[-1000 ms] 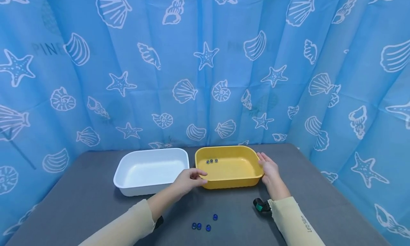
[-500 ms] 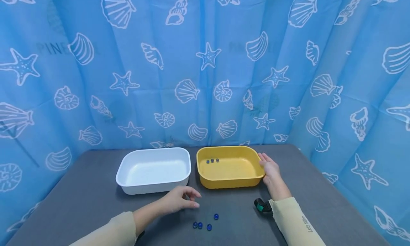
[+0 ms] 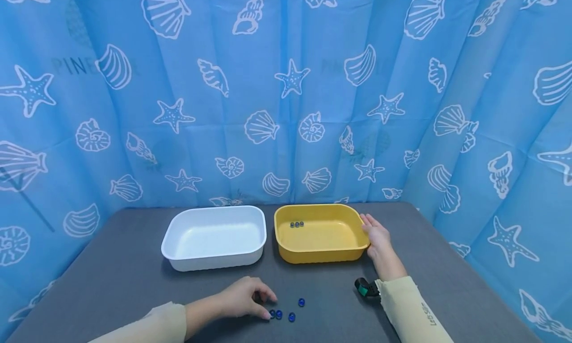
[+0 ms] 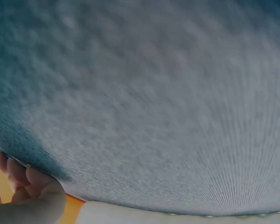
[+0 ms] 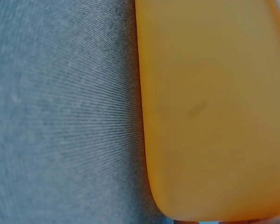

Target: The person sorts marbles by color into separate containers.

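Several blue glass marbles [image 3: 279, 314] lie loose on the grey table [image 3: 111, 278] near its front edge. My left hand [image 3: 264, 307] rests on the table just left of them, fingers loosely curled, a fingertip beside the leftmost marble and nothing visibly held. My right hand [image 3: 370, 230] lies with straight fingers against the right wall of the yellow tray [image 3: 321, 254]. Three marbles [image 3: 296, 224] sit in that tray's far left corner. The left wrist view shows blurred table cloth and my curled fingers [image 4: 23, 184]. The yellow tray [image 5: 210, 107] fills the right wrist view.
A white tray [image 3: 214, 257] with nothing in it stands left of the yellow one, almost touching it. A blue curtain with shells and starfish [image 3: 286, 85] closes off the back and both sides of the table. A wrist camera [image 3: 364, 287] sits on my right forearm.
My left hand left the yellow tray's front left corner and came down toward me to the loose marbles. The right hand stayed on the tray.
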Demonstrator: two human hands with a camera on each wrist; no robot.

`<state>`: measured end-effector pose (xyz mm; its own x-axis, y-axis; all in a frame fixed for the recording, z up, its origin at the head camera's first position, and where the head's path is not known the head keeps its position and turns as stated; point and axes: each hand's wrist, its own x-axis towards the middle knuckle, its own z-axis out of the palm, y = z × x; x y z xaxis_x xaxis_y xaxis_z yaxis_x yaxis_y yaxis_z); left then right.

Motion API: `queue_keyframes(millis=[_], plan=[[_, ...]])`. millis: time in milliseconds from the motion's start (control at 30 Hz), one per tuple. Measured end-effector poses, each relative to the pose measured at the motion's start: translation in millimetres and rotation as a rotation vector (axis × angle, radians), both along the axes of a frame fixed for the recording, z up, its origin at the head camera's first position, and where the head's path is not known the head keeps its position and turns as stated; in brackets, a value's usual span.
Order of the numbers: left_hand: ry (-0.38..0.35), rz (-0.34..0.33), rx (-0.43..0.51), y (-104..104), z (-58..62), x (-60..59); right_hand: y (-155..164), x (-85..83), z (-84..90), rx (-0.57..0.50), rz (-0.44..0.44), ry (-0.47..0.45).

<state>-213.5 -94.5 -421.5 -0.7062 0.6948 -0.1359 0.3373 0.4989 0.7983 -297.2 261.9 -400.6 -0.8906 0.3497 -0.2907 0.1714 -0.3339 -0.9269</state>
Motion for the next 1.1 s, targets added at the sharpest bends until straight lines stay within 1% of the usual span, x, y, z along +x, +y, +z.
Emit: queue_keyframes(millis=[67,267,533,600,833,1100], plan=[[0.016,0.004,-0.020,0.2,-0.9,0.6,0.1,-0.1,0.3,-0.004,0.000,0.000],[0.021,0.015,-0.054,2.7,-3.8,0.4,0.2,-0.3,0.5,-0.010,-0.007,-0.006],[0.018,0.033,-0.079,3.9,-1.3,2.7,-1.0,-0.2,1.0,-0.003,-0.007,-0.005],[0.029,0.035,-0.083,4.5,-0.7,3.6,-0.8,0.1,0.9,-0.003,-0.003,0.000],[0.104,0.020,-0.118,6.8,-2.3,4.4,-0.4,0.8,1.3,-0.004,-0.004,0.003],[0.102,0.031,-0.127,7.9,-2.5,5.1,0.0,-0.7,1.4,-0.012,-0.016,-0.005]])
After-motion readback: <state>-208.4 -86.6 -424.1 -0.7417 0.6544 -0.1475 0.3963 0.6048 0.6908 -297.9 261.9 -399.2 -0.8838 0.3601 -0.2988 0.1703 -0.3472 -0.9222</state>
